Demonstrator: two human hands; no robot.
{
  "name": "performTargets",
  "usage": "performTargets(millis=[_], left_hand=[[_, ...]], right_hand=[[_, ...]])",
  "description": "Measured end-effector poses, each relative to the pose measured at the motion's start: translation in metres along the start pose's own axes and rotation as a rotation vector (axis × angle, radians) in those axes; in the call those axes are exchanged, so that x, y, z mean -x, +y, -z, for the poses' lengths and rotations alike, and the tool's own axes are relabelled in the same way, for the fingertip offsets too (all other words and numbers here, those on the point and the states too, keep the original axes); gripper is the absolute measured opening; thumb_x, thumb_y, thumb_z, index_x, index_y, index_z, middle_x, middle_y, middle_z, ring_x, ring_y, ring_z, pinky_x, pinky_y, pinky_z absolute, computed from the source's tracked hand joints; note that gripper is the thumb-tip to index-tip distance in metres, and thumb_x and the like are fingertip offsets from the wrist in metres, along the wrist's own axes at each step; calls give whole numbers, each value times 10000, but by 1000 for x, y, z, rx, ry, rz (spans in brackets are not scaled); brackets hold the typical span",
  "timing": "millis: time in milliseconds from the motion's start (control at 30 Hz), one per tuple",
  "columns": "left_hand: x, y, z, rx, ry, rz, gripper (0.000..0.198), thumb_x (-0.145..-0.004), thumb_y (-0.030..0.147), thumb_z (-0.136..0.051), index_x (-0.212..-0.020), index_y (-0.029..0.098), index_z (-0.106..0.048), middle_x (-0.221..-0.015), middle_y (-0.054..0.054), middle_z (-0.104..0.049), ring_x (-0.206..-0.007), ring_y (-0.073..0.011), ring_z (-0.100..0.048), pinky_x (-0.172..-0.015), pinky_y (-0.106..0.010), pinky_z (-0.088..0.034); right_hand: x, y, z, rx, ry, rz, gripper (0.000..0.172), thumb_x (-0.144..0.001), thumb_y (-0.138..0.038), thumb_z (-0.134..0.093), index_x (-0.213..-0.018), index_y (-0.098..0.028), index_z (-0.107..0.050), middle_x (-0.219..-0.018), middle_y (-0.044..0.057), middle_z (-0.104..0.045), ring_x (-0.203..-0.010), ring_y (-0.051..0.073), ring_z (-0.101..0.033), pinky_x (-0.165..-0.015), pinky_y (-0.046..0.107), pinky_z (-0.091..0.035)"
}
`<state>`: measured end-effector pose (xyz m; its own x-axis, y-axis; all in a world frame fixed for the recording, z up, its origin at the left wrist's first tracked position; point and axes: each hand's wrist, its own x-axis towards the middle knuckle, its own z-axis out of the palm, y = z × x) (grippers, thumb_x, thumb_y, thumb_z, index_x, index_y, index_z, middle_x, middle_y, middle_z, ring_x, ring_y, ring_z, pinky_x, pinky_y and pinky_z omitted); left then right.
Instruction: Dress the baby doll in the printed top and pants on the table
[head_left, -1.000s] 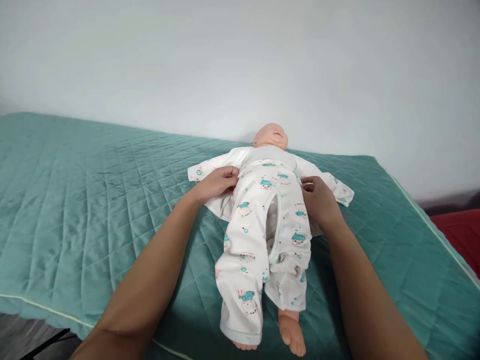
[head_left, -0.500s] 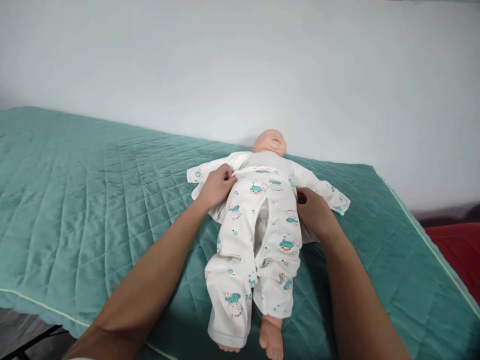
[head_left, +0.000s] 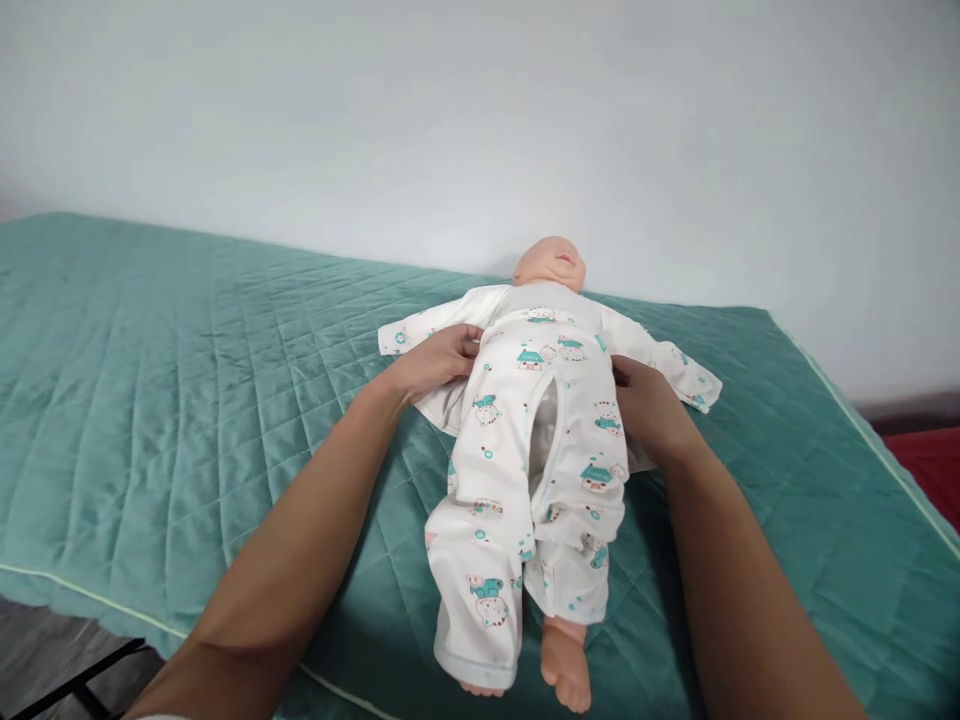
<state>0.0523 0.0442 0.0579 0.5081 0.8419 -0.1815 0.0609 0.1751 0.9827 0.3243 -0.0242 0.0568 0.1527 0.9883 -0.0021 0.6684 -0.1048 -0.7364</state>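
A: Where does the doll lie?

B: The doll (head_left: 547, 262), in printed white trousers (head_left: 495, 440), lies face up on a green quilted cover (head_left: 187, 400), head toward a pale wall (head_left: 480, 120), feet toward the person. Its long axis runs away from the person, between the two forearms (head_left: 300, 540).

A: And the hands?

B: The left hand (head_left: 441, 360), fingers curled inward, meets the trousers at one side of the doll's middle. The right hand (head_left: 651, 405), also bent, meets them at the opposite side. Whether either pinches cloth cannot be told; the fingertips are partly hidden.

A: Which sits nearer the waistband (head_left: 566, 307)?

B: The left, slightly; its fingertips reach a little farther toward the head. From both hands, the waistband's upper edge lies headward, across the torso.

A: Anything else?

B: The sleeves of a white shirt (head_left: 491, 300) stretch outward at either side, its hem showing beside both wrists. One bare foot (head_left: 566, 665) extends past its cuff.
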Motion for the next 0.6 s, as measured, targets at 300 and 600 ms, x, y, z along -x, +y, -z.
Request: performTargets(millis=[300,600], left_hand=[[-7,-11,-2,96,103,-60,239,-714,119,-641,-941,191,-626,-824,3,-700,-745,-141,-645,-718,-274,-513],[-14,-14,-4,-108,302,-54,68,-827,231,-620,-866,189,-656,-803,-11,-674,-686,-136,-569,-647,-270,-452]], right_hand=[[6,-7,-5,-380,-18,-73,343,-785,-361,-685,-1081,-202,-759,-976,45,-793,-873,259,-713,-744,344,-577],[-1,7,-8,-503,-40,-119,347,-764,-446,-742,-1038,-234,-743,-843,62,-777,-804,289,-712,-689,411,-587]])
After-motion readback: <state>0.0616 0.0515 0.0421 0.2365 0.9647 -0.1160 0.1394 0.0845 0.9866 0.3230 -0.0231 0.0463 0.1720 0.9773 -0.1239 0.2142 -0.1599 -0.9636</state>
